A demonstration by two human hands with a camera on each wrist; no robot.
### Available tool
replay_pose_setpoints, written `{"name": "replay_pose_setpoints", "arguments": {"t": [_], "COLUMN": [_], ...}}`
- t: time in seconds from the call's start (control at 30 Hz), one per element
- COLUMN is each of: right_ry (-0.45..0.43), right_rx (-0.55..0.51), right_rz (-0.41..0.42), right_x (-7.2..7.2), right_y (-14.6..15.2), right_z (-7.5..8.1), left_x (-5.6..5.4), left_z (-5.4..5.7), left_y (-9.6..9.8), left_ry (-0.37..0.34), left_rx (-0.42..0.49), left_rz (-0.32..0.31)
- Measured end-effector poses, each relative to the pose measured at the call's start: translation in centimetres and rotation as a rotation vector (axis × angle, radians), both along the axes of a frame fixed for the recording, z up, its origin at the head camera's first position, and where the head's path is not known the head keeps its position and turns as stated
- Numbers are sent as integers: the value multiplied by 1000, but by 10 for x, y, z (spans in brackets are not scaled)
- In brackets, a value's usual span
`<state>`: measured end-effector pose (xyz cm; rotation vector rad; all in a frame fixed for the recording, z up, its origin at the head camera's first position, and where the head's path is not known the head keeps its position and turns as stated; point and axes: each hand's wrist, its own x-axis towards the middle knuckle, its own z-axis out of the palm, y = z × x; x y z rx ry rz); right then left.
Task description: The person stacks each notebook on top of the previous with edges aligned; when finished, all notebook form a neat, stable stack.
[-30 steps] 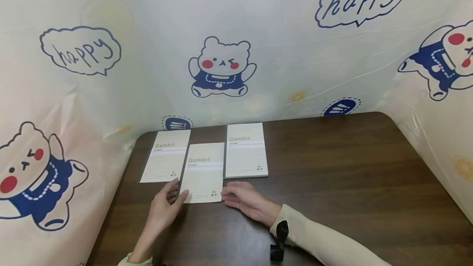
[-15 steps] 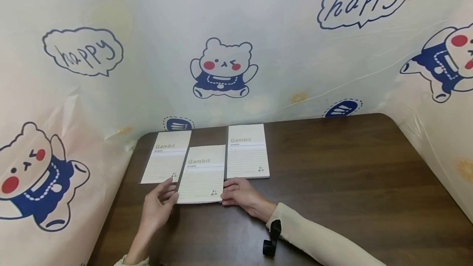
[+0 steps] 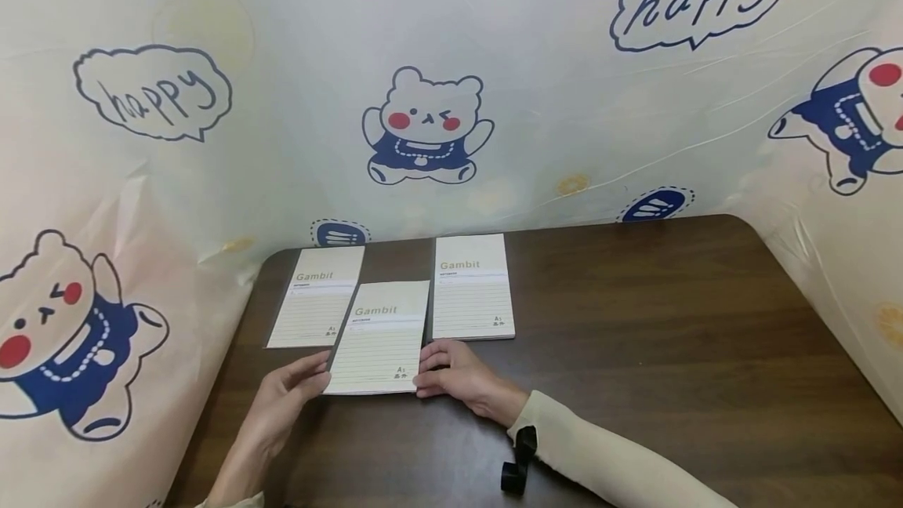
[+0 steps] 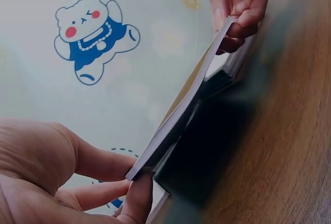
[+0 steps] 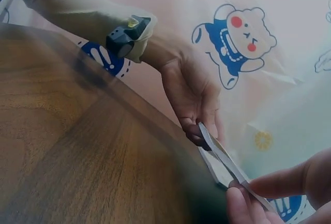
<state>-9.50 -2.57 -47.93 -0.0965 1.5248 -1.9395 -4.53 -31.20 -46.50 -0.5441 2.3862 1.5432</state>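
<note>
A notebook (image 3: 378, 339) is held between both hands over the left half of the tabletop (image 3: 635, 351), its near edge raised from the wood. Its left near corner is pinched by the left hand (image 3: 271, 402), and its right near corner is gripped by the curled fingers of the right hand (image 3: 462, 382). Whether its far edge is touching anything cannot be told. At the tabletop's far left corner lies a second notebook (image 3: 317, 296), its lower right corner covered in the head view by the held one. By the far edge, farther right, a third notebook (image 3: 471, 288) is laid flat. A black strap (image 3: 520, 453) hangs at the right sleeve (image 3: 592, 445).
</note>
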Motion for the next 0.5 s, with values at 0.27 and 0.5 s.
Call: {"name": "replay_pose_setpoints", "arguments": {"t": [0.27, 0.5], "right_ry": [66, 142], "right_rx": [8, 42], "right_rz": [-7, -9], "right_x": [1, -7], "right_y": [4, 21], "right_z": [13, 23], "left_x": [2, -7], "left_z": [14, 19], "left_y": [4, 20], "left_ry": [13, 47], "left_rx": [1, 65], "left_rz": [17, 38]}}
